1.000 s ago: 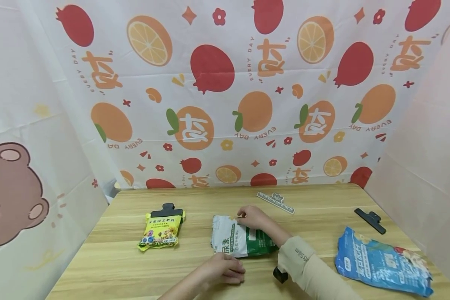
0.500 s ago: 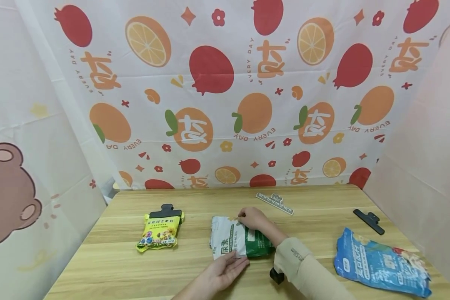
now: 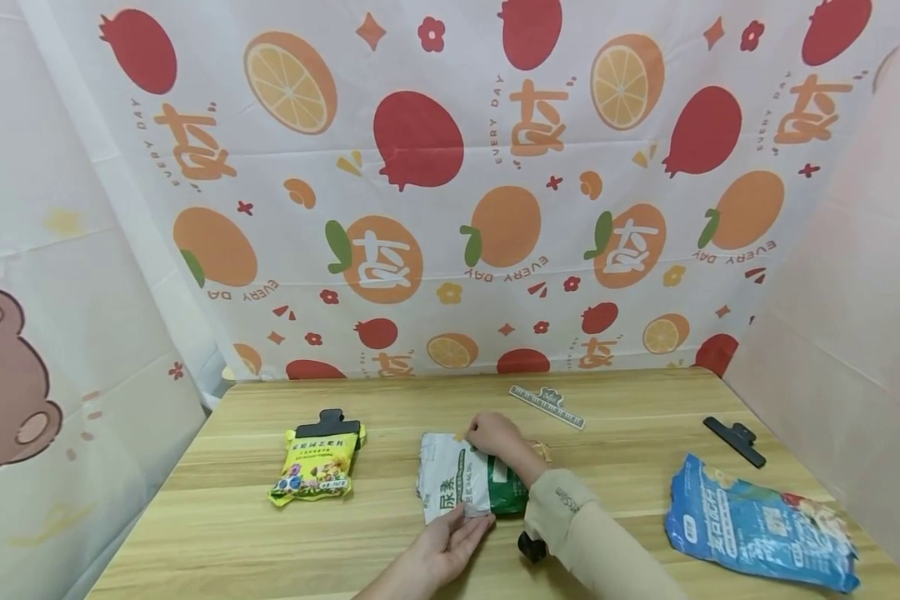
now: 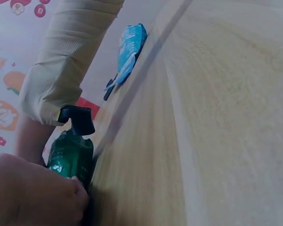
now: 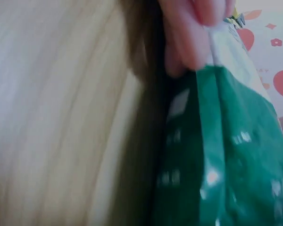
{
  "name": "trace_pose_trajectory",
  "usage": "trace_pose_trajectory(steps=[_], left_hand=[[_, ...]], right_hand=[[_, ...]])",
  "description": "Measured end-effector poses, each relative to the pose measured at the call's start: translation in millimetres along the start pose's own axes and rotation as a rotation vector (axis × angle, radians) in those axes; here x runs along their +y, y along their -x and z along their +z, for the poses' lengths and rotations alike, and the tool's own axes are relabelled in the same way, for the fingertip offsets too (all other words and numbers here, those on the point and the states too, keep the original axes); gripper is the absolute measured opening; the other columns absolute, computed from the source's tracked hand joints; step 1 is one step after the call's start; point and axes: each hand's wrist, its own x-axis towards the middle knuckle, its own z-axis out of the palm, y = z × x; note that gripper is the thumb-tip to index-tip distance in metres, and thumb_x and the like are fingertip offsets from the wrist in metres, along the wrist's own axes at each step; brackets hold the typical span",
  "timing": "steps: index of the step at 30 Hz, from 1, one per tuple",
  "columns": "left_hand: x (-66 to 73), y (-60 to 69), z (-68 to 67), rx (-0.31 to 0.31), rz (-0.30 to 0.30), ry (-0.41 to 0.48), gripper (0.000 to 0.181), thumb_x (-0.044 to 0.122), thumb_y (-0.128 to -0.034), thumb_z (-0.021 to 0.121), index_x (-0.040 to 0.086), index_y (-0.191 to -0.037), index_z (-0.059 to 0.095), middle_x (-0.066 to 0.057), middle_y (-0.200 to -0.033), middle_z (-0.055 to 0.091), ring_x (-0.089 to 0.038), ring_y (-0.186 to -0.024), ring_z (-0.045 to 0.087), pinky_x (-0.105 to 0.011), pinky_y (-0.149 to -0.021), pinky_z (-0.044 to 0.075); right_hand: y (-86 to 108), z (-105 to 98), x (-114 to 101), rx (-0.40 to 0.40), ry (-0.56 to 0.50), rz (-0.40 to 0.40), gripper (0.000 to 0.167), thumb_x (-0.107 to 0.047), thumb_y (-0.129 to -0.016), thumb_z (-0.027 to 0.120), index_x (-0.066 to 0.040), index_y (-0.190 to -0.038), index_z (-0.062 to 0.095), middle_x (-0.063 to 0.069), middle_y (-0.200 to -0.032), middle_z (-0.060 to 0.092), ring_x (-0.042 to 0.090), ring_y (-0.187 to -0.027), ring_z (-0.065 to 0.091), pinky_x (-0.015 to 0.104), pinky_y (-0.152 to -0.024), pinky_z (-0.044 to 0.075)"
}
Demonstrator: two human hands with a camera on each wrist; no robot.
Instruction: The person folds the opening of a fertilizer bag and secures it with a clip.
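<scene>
In the head view a white and green packaged bag [image 3: 474, 479] lies flat at mid-table, its printed face up. My left hand [image 3: 444, 546], palm turned up, pinches the bag's near edge. Its fingers [image 5: 186, 40] show against the white end of that edge in the right wrist view. Across the bag, my right hand [image 3: 495, 437] grips the far edge with curled fingers; its fingertips are partly hidden. The right forearm covers part of the green end. In the left wrist view the green end [image 4: 71, 155] shows beyond my left hand [image 4: 37, 193].
A yellow bag [image 3: 315, 467] with a black clip [image 3: 330, 423] across its top lies left. Behind my right hand is a clear ruler-like clip [image 3: 547, 405]. To the right lie another black clip [image 3: 735, 442] and a blue bag [image 3: 761, 525]. A fruit-print curtain [image 3: 435, 317] hangs behind the table.
My left hand has turned from palm down to palm up and moved onto the bag's near edge. The right hand stays at the far edge, its forearm shifted slightly left.
</scene>
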Motion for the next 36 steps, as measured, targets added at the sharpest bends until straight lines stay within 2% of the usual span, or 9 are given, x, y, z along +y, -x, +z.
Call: trace_pose_trajectory(steps=[6,11,16,20,23,26,30,33,36], left_hand=[[1.3,1.4,-1.6,-0.014,-0.025,0.032,0.022,0.007,-0.1005,0.027,-0.008,-0.103,0.043,-0.034,-0.142,0.014,-0.039,-0.130,0.020,-0.032,-0.097,0.035],[-3.9,0.8,2.2,-0.016,0.040,-0.019,0.033,0.003,-0.0997,0.028,-0.017,-0.125,0.027,-0.036,-0.137,0.017,-0.039,-0.131,0.017,-0.032,-0.099,0.032],[-10.7,-3.1,2.4,0.009,0.086,-0.003,0.042,-0.001,-0.0983,0.027,-0.017,-0.134,0.012,-0.036,-0.136,0.014,-0.036,-0.132,0.014,-0.029,-0.099,0.032],[-12.2,-5.0,0.1,0.023,0.074,0.038,0.033,-0.001,-0.0981,0.028,-0.017,-0.127,0.023,-0.032,-0.142,0.008,-0.036,-0.132,0.016,-0.027,-0.095,0.036],[-12.0,-6.4,-0.4,0.035,0.063,0.051,0.022,-0.002,-0.0976,0.031,-0.014,-0.116,0.034,-0.034,-0.139,0.014,-0.035,-0.131,0.019,-0.027,-0.092,0.039],[-10.9,-6.8,-0.5,0.045,0.053,0.051,0.015,-0.003,-0.0969,0.035,-0.010,-0.110,0.038,-0.034,-0.131,0.028,-0.034,-0.128,0.029,-0.028,-0.091,0.041],[-8.1,-5.8,-1.1,0.029,0.055,0.044,0.007,-0.003,-0.0956,0.040,-0.007,-0.102,0.040,-0.026,-0.101,0.052,-0.036,-0.108,0.052,-0.028,-0.091,0.041],[-5.1,-4.2,-0.7,-0.002,0.061,0.032,0.002,-0.003,-0.0954,0.041,-0.005,-0.096,0.041,-0.016,-0.080,0.058,-0.032,-0.087,0.061,-0.027,-0.090,0.041],[-2.1,-2.8,1.2,-0.017,0.062,0.021,0.005,-0.002,-0.0954,0.041,-0.003,-0.091,0.043,-0.014,-0.073,0.058,-0.026,-0.075,0.062,-0.023,-0.087,0.043]], right_hand=[[-4.9,5.2,-8.7,0.035,-0.020,0.094,0.028,-0.012,-0.083,0.060,-0.012,-0.056,0.053,-0.002,-0.052,0.044,0.013,-0.048,0.040,0.026,-0.045,0.032],[-6.6,10.0,-12.7,0.065,-0.014,0.135,0.038,-0.012,-0.081,0.061,-0.014,-0.048,0.041,-0.004,-0.045,0.030,0.012,-0.042,0.032,0.025,-0.042,0.024],[-6.7,12.4,-16.5,0.072,-0.020,0.181,0.036,-0.010,-0.081,0.060,-0.014,-0.049,0.044,-0.002,-0.046,0.036,0.013,-0.044,0.038,0.026,-0.043,0.027],[-6.6,12.3,-17.2,0.074,-0.025,0.200,0.036,-0.009,-0.082,0.059,-0.014,-0.050,0.046,-0.001,-0.047,0.039,0.014,-0.045,0.040,0.026,-0.043,0.029],[-5.5,10.8,-16.4,0.089,-0.026,0.201,0.034,-0.009,-0.083,0.059,-0.013,-0.051,0.046,-0.001,-0.048,0.039,0.014,-0.045,0.040,0.026,-0.043,0.029],[-4.6,8.1,-15.1,0.098,-0.047,0.197,0.030,-0.009,-0.083,0.059,-0.012,-0.054,0.052,0.000,-0.051,0.043,0.015,-0.047,0.042,0.026,-0.044,0.030],[-4.6,3.0,-13.2,0.130,-0.094,0.187,0.021,-0.010,-0.083,0.059,-0.011,-0.062,0.061,0.000,-0.058,0.052,0.014,-0.052,0.046,0.027,-0.047,0.035],[-3.7,-1.0,-11.8,0.173,-0.135,0.179,0.016,-0.012,-0.083,0.060,-0.011,-0.068,0.066,-0.002,-0.064,0.057,0.014,-0.055,0.049,0.027,-0.049,0.038],[-2.0,-4.2,-10.0,0.218,-0.168,0.175,0.017,-0.013,-0.084,0.059,-0.010,-0.069,0.066,-0.001,-0.066,0.059,0.015,-0.056,0.050,0.029,-0.050,0.038]])
